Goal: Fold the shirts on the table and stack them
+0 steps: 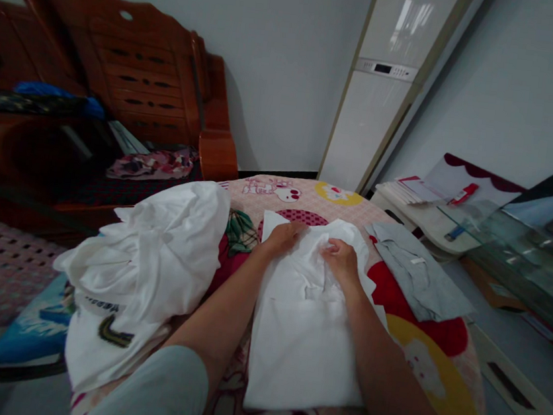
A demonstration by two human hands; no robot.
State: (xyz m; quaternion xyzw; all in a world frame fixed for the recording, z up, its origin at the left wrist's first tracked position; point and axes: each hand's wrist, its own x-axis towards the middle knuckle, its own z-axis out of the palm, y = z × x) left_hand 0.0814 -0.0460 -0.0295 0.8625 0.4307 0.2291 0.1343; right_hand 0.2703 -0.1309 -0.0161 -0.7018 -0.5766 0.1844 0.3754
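Head view: Folded white garment (306, 357) lies on patterned, cloth-covered surface (473, 390), in front of person. Left hand (284, 236) rests at garment's upper left, fingers curled down; grip cannot be told. Right hand (343, 260) touches fabric near upper middle, fingers bent and narrow; whether pinching, cannot tell. Rumpled white clothing (166, 248) with dark print heaps at left; folded gray garment (412, 269) lies at right, near wall-side glass shelf (503, 273).
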